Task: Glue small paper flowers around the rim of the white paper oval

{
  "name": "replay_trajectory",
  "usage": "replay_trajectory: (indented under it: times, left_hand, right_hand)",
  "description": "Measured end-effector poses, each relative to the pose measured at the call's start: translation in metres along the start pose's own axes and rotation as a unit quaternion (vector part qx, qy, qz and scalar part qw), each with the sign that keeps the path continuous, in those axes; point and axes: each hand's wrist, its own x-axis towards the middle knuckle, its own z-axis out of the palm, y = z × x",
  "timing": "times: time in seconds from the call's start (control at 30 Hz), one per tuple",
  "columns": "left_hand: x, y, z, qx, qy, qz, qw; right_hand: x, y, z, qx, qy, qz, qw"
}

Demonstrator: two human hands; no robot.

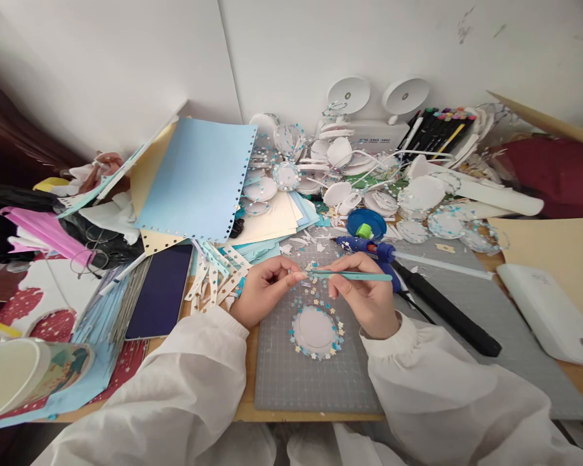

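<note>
My right hand [366, 294] is closed around teal tweezers [364, 276], held level with the tips pointing left. Thumb and forefinger of my left hand [267, 288] pinch together close to those tips; what lies between them is too small to make out. Small blue and cream paper stars [304, 299] are scattered beneath my hands. Closer to me, a round white disc [315, 329] edged with stars lies flat on the grey cutting mat [282, 382].
A blue glue gun [364, 244] and a black-handled tool [447, 310] lie at the right. Finished-looking star-trimmed discs [340, 152] pile up behind. Punched blue paper [199, 175], a dark phone [159, 291] and a paper cup [14, 378] are at the left; a white device [548, 314] sits far right.
</note>
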Motion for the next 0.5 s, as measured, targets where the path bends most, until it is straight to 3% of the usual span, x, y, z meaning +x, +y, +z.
replay_trajectory:
  times: [0.5]
  left_hand:
    - [-0.0004, -0.003, -0.0002, -0.018, -0.017, 0.004, 1.0]
  right_hand:
    - [0.001, 0.002, -0.0001, -0.005, 0.014, -0.012, 1.0]
